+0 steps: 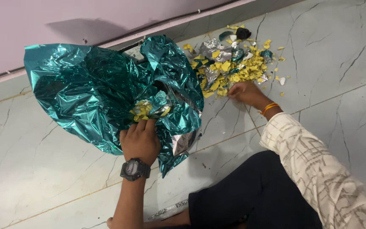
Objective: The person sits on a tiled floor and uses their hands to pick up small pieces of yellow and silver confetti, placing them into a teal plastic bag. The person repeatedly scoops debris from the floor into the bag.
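Lying on the tile floor (43,169) is a big shiny teal foil (94,85), at about 10 o'clock from the person. At 1 o'clock sits a pile of yellow scraps (234,63). The left hand (140,140) grips the foil's edge, fingers closed. The right hand (244,91) touches the scraps, fingers bent down. A black watch (135,168) is on the left wrist.
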